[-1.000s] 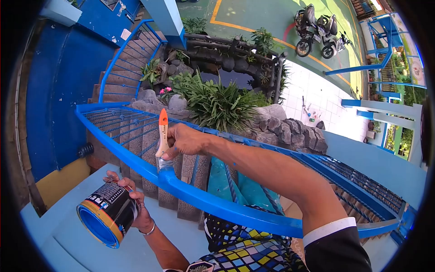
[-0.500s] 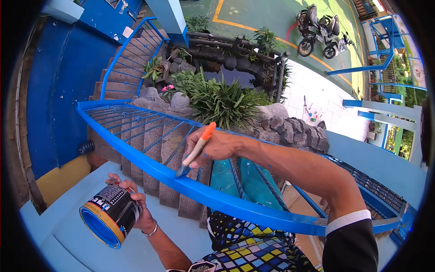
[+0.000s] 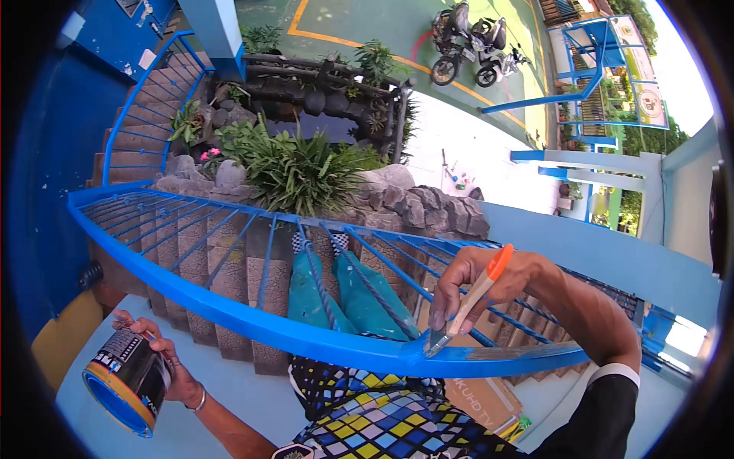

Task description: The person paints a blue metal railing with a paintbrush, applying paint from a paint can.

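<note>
My right hand (image 3: pixel 468 284) grips a paintbrush (image 3: pixel 475 300) with a pale handle and an orange tip. Its bristles touch the top of the blue handrail (image 3: pixel 252 323), near where glossy blue gives way to a duller, greyish stretch on the right. Low on the left, my left hand (image 3: pixel 177 373) is closed around a black paint can (image 3: pixel 131 366), which is tilted with its mouth towards me. Blue paint coats the inside of the can, and its rim is yellowish. Thin blue bars run from the handrail.
Stone-like steps (image 3: pixel 237 294) lie beneath the railing. Beyond are a leafy plant (image 3: pixel 298 172), rocks (image 3: pixel 432 208) and a small pond (image 3: pixel 306 126). A cardboard box (image 3: pixel 483 405) is below the rail at right. Parked motorcycles (image 3: pixel 466 46) stand on the green court.
My right hand has moved the brush rightward along the handrail, towards the duller stretch. The view has shifted right, and my left hand still holds the can.
</note>
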`<state>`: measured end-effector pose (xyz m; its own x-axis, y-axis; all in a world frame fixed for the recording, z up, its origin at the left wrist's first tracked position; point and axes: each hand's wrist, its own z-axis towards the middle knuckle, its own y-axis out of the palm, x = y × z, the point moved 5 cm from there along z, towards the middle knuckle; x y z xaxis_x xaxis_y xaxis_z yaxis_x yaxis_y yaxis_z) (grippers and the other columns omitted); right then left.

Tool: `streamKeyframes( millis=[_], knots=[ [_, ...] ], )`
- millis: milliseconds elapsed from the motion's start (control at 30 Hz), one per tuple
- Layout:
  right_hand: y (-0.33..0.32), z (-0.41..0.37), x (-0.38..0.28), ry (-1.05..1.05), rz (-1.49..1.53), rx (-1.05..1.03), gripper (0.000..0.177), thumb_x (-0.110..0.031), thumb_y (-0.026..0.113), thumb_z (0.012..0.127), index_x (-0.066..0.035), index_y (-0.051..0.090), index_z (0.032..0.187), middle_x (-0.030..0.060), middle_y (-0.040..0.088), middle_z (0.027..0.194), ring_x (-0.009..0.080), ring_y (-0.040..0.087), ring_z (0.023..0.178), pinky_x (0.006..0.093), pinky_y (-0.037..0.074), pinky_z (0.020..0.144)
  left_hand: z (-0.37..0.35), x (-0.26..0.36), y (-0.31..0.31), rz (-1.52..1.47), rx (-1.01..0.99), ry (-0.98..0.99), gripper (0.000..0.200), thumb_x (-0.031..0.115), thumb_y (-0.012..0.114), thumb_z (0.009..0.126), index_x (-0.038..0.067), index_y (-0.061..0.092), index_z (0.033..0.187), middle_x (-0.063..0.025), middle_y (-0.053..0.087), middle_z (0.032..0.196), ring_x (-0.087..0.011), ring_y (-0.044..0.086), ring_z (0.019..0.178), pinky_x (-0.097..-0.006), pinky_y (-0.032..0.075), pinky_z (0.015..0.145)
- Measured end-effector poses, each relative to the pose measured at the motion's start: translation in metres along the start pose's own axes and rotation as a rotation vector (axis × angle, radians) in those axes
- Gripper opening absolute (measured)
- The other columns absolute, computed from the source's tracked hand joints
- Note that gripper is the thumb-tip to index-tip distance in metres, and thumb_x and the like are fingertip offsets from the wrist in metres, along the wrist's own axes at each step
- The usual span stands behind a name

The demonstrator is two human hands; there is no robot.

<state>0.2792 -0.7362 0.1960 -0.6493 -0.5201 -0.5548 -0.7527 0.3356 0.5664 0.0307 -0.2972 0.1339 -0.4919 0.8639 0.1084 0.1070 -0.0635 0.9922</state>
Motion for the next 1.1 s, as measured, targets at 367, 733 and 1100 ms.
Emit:
streamKeyframes(
  millis=[367, 733, 1100],
  knots=[
    [-0.001, -0.185, 0.019, 0.231, -0.010, 0.199, 0.025, 0.006, 0.088, 0.074, 0.001, 0.075, 0.094, 0.0198, 0.077, 0.107, 0.0326, 0.075, 0.109, 0.0468, 0.062, 0.092, 0.011, -0.012, 0.001, -0.049, 0.013, -0.026, 0.082, 0.032, 0.064, 0.096, 0.011, 0.024, 0.163, -0.0105, 0.022, 0.171, -0.0336, 0.030, 0.145, -0.0600, 0.039, 0.107],
    [-0.041, 0.044, -0.081, 0.084, -0.250, 0.029, 0.036, -0.004, 0.094, 0.071, 0.002, 0.073, 0.099, 0.0116, 0.078, 0.100, 0.0195, 0.074, 0.097, 0.0320, 0.057, 0.086, 0.015, -0.009, 0.006, -0.074, 0.006, -0.015, 0.079, 0.038, 0.073, 0.093, 0.022, 0.036, 0.161, 0.0026, 0.028, 0.169, -0.0271, 0.036, 0.144, -0.0569, 0.039, 0.109],
    [0.019, 0.397, -0.049, -0.116, 0.014, -0.495, 0.040, -0.005, 0.087, 0.082, -0.003, 0.067, 0.116, 0.0065, 0.074, 0.110, 0.0148, 0.068, 0.102, 0.0302, 0.054, 0.093, -0.023, 0.030, -0.022, -0.061, 0.118, 0.134, 0.073, 0.039, 0.069, 0.095, 0.022, 0.037, 0.159, 0.0016, 0.032, 0.167, -0.0292, 0.037, 0.142, -0.0595, 0.039, 0.108]
  ],
)
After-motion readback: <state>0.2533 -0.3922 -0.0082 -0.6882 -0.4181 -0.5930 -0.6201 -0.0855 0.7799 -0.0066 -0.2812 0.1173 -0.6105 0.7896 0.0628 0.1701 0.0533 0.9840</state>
